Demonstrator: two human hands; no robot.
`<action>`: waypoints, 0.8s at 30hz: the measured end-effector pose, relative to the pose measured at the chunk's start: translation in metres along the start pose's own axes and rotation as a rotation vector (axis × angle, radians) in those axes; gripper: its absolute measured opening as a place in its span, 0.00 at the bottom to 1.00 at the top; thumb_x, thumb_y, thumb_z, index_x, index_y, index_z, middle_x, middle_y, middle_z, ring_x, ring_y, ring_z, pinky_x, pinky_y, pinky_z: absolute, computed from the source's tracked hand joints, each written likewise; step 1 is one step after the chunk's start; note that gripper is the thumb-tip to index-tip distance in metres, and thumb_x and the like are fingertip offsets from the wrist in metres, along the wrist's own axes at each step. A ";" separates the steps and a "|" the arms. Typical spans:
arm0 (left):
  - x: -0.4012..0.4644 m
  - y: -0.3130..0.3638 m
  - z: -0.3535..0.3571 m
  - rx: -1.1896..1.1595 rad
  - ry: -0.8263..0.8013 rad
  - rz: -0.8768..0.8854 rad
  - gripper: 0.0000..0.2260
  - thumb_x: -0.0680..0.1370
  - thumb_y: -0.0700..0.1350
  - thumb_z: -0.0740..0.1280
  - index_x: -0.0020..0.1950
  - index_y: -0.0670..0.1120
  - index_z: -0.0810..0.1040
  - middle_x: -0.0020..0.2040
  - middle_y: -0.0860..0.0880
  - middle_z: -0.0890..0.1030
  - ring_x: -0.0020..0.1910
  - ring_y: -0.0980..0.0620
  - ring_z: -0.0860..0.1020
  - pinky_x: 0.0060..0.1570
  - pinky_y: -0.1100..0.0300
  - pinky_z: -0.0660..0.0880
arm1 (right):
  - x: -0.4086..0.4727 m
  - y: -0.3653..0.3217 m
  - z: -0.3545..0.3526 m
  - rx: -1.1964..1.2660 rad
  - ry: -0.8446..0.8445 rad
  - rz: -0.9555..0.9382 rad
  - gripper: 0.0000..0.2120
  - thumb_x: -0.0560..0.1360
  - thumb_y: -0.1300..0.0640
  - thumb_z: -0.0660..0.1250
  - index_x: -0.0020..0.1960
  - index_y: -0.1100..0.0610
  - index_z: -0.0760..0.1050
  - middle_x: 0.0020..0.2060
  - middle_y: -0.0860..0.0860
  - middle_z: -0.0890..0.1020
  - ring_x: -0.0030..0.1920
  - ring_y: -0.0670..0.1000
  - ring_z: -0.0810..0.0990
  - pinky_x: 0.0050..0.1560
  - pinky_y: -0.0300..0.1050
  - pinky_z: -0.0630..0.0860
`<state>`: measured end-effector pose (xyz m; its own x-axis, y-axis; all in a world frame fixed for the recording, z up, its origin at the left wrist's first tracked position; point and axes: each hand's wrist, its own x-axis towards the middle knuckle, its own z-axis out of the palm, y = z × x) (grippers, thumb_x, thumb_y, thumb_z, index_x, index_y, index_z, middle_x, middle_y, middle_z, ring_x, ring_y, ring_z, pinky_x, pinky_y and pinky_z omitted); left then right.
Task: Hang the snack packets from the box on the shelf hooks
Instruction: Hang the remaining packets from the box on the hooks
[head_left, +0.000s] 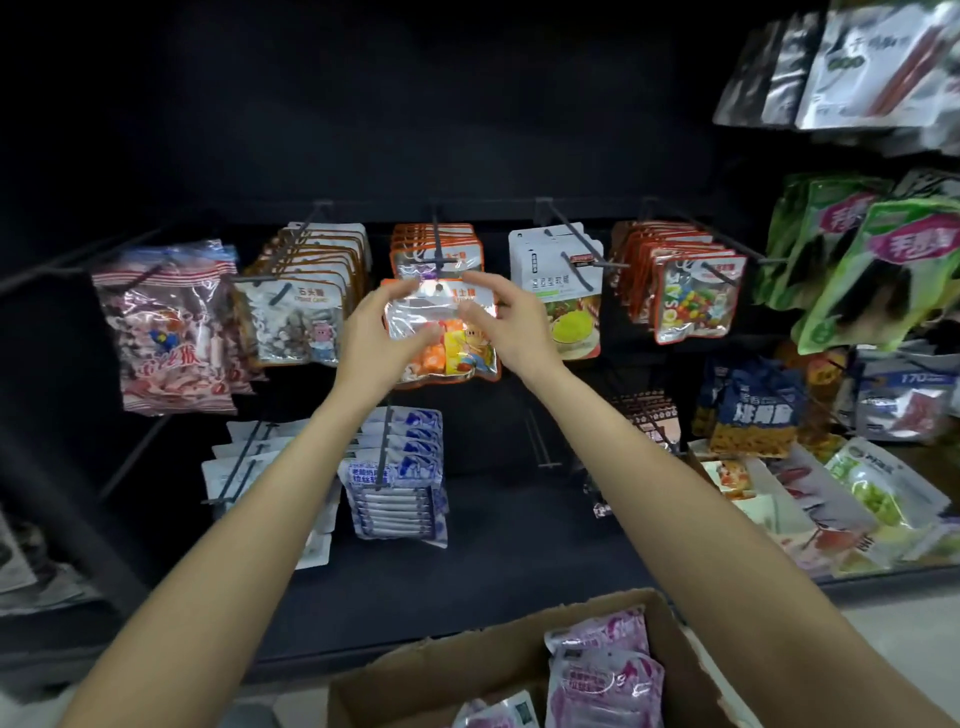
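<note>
Grip: you are holding one orange-edged snack packet (441, 332) between both hands. Your left hand (382, 332) is curling round its left edge, thumb up near the top corner; your right hand (511, 322) is pinching the upper right edge, fingers folded over the header. The packet is hanging upright in the air, just in front of the middle hook (439, 249), which is already carrying a stack of matching orange packets (436, 247).

Hang hole (439, 287): it is sitting a little below the hook's tip, not yet threaded on.

Risks, as judged from here:
- You are aiming a small hole at a thin wire end. If the header is bending under your right fingers, the hole is closing up and the tip is likely to skid off the film.
- The film looks slick and glossy; loosening either hand before the hole is fully over the upturned end is likely to drop the packet onto the blue-and-white packets (400, 478) on the lower row.
- Pushing hard is going to shove the stack behind it and swing the hook.
- Your forearms are reaching over the cardboard box (441, 670) at the bottom, where pink packets (605, 670) are waiting. Neighbouring stacks, the stone-candy packets (298, 312) on the left and the white packet (558, 291) on the right, are hanging just beside your wrists; a wide elbow move may be knocking them.
</note>
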<state>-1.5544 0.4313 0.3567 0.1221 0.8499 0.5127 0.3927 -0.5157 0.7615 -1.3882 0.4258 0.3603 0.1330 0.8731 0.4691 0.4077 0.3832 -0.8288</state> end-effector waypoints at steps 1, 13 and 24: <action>0.005 -0.003 -0.002 0.026 -0.002 0.019 0.24 0.71 0.43 0.74 0.66 0.50 0.73 0.63 0.53 0.75 0.60 0.62 0.70 0.51 0.77 0.62 | 0.005 -0.001 0.004 -0.036 0.010 0.001 0.17 0.75 0.57 0.69 0.63 0.53 0.76 0.61 0.49 0.78 0.62 0.48 0.75 0.63 0.49 0.74; 0.016 -0.017 -0.003 -0.026 0.055 0.093 0.24 0.72 0.43 0.74 0.65 0.54 0.73 0.59 0.60 0.73 0.60 0.64 0.70 0.56 0.75 0.62 | 0.012 0.000 0.020 0.019 0.167 -0.094 0.08 0.78 0.62 0.64 0.52 0.50 0.74 0.51 0.44 0.79 0.56 0.50 0.79 0.55 0.56 0.78; 0.018 -0.016 -0.005 -0.132 -0.033 0.026 0.24 0.70 0.48 0.75 0.66 0.52 0.75 0.62 0.55 0.76 0.61 0.62 0.71 0.56 0.74 0.66 | 0.011 -0.007 0.016 0.007 0.194 0.014 0.10 0.78 0.63 0.60 0.46 0.53 0.79 0.47 0.45 0.80 0.46 0.43 0.77 0.47 0.32 0.72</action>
<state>-1.5627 0.4550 0.3554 0.1614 0.8381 0.5211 0.2660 -0.5455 0.7948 -1.4040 0.4372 0.3662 0.3103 0.8042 0.5069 0.3981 0.3742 -0.8375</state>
